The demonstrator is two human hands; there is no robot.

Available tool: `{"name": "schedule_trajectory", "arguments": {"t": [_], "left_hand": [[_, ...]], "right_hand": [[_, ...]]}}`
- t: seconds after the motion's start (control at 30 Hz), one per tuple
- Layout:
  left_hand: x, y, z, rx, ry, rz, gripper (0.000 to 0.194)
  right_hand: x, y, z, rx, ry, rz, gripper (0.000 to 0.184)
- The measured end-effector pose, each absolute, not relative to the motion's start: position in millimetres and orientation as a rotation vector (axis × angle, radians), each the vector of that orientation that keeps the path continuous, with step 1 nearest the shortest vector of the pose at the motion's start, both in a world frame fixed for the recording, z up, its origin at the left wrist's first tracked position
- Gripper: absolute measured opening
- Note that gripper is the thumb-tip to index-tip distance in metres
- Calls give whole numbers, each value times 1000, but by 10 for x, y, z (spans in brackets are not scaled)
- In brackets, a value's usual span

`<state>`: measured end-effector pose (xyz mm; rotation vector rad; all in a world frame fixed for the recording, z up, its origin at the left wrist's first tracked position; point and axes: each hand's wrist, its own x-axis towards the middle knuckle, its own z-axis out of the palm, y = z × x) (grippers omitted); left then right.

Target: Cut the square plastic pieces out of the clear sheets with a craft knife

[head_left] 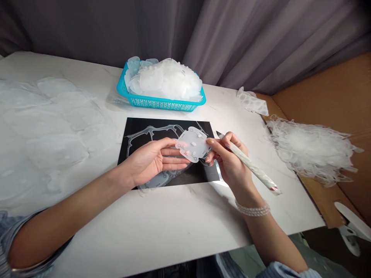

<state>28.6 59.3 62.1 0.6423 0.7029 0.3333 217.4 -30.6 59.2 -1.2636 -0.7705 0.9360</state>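
One frosted plastic piece (191, 136) hangs above a black sheet (199, 175) on the counter (174, 224); the left hand (148, 162), fingers outstretched, supports its left side; the right hand (232, 162) pinches its right edge and also holds a wrapped pen-like tool (256, 170).

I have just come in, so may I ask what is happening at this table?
The person's left hand supports a translucent plastic piece above a black mat; the right hand pinches its edge while holding a wrapped, pen-like tool. A thin plastic frame lies on the mat. Behind stands a blue basket heaped with translucent pieces; a plastic tangle lies at right.
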Motion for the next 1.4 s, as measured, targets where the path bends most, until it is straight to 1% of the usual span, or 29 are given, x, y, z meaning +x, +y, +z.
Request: {"name": "schedule_trajectory", "arguments": {"t": [0.2,0.4,0.47,0.53,0.87,1.1,1.17,1.23,1.3,1.4], "left_hand": [[299,625,621,589,757,381,29],[257,751,658,627,792,482,46],[242,763,682,672,787,510,57],[235,758,706,695,771,530,63],[219,739,756,696,765,536,61],[229,729,760,665,784,513,61],[215,745,750,653,772,527,61],[181,788,744,636,751,563,59],[128,850,746,645,724,613,56],[39,925,760,689,688,682,52]], "right_hand": [[2166,-321,588,-1250,-797,850,42],[2076,-376,608,-1267,-1036,853,36],[2065,-381,605,-1253,-1061,888,35],[2073,-376,596,-1215,-1034,900,35],[2142,-354,578,-1203,-929,848,35],[2099,-284,549,-1250,-852,1102,39],[2121,-245,550,-1304,-818,1111,43],[2214,-160,588,-1369,-815,1025,46],[2373,9,686,-1405,-861,838,46],[2607,443,933,-1444,-1029,326,43]]}}
